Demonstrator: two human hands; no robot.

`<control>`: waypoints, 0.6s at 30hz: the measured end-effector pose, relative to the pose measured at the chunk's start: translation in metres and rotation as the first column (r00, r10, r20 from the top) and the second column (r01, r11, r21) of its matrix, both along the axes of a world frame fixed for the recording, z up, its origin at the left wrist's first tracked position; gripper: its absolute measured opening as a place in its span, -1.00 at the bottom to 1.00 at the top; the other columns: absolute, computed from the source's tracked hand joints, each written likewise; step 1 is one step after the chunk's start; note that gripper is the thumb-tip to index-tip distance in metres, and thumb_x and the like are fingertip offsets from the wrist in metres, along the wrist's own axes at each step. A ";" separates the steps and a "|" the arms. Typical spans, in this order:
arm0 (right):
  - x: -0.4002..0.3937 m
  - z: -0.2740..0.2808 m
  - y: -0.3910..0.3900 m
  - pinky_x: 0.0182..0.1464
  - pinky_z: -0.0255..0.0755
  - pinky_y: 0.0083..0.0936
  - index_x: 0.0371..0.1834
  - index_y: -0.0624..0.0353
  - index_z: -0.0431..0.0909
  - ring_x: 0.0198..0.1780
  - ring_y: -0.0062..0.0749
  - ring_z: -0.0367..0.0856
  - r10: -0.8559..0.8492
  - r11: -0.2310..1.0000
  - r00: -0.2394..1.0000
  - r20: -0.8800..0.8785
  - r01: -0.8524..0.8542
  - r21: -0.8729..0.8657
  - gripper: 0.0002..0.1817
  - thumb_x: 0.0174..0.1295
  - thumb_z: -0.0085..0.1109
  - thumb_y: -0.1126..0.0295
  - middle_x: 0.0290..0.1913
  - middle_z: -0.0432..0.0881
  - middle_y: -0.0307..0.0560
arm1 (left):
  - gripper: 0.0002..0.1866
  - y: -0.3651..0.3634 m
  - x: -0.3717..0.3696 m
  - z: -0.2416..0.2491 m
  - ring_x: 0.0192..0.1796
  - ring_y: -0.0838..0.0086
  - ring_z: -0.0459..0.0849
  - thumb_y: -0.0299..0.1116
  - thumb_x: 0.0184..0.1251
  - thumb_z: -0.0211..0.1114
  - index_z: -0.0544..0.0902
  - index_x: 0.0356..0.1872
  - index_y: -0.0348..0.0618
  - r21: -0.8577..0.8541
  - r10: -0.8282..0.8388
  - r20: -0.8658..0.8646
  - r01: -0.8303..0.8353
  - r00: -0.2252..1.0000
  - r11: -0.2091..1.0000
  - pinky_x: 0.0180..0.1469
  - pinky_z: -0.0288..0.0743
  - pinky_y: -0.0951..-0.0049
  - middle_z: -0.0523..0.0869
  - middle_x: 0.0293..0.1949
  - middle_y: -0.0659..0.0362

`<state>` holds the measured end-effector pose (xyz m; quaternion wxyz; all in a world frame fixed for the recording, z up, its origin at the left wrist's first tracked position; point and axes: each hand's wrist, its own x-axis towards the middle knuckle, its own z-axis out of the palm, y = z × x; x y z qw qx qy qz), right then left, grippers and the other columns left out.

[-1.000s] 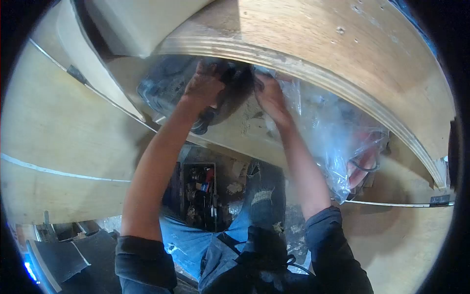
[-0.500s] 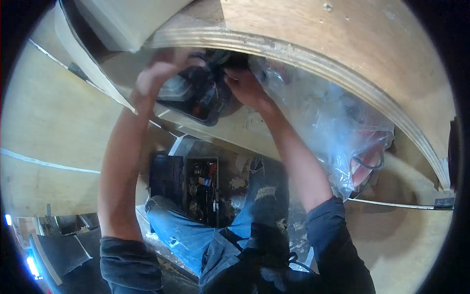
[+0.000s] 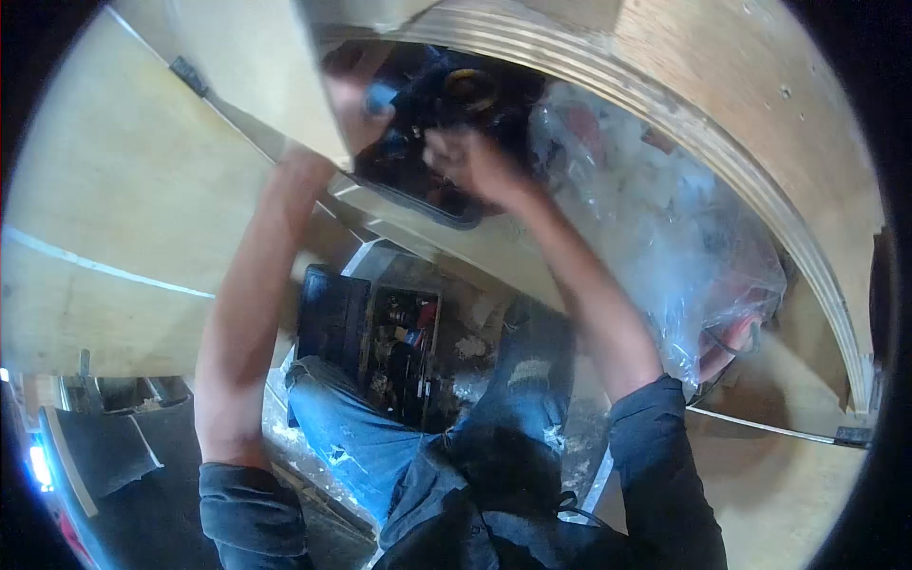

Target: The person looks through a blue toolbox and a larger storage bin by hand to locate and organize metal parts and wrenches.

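A black bin (image 3: 454, 218) sits in the opening of the wooden structure, filled with dark, jumbled items. Inside it, toward the back, lies a yellowish-brown ring (image 3: 470, 87). My left hand (image 3: 353, 106) reaches in at the bin's left side, partly covered by a pale wooden panel (image 3: 256, 76). A small light-blue thing (image 3: 382, 98) shows right at its fingers. Over the bin's middle is my right hand (image 3: 465, 160), with bent fingers pointing down into the contents. Both hands are smeared by motion, so I cannot tell what their fingers hold.
Right of the bin lies a clear plastic bag (image 3: 665, 256) with reddish and white contents. A curved plywood edge (image 3: 665, 104) arches over the opening. Below, between my legs, stands a toolbox (image 3: 404, 356) of tools with its dark lid (image 3: 332, 323) raised.
The view has shifted, showing more of the bin's inside and the ring in it. A grey see-through piece by my left hand no longer shows. My right hand is now lower over the contents.
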<state>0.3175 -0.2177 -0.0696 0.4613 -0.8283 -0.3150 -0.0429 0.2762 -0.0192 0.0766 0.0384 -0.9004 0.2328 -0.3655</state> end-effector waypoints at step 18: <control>-0.116 -0.043 -0.017 0.55 0.14 -0.04 -0.10 0.24 0.70 0.16 -0.06 0.62 -0.084 0.951 0.961 0.262 0.156 -0.267 -0.72 0.14 0.24 0.38 -0.13 0.73 0.16 | -0.41 0.060 -0.034 0.030 0.20 0.03 0.61 -0.24 0.22 0.44 0.55 0.30 -0.11 -0.180 -0.041 -0.051 0.032 0.998 0.983 0.29 0.46 0.13 0.66 0.17 -0.07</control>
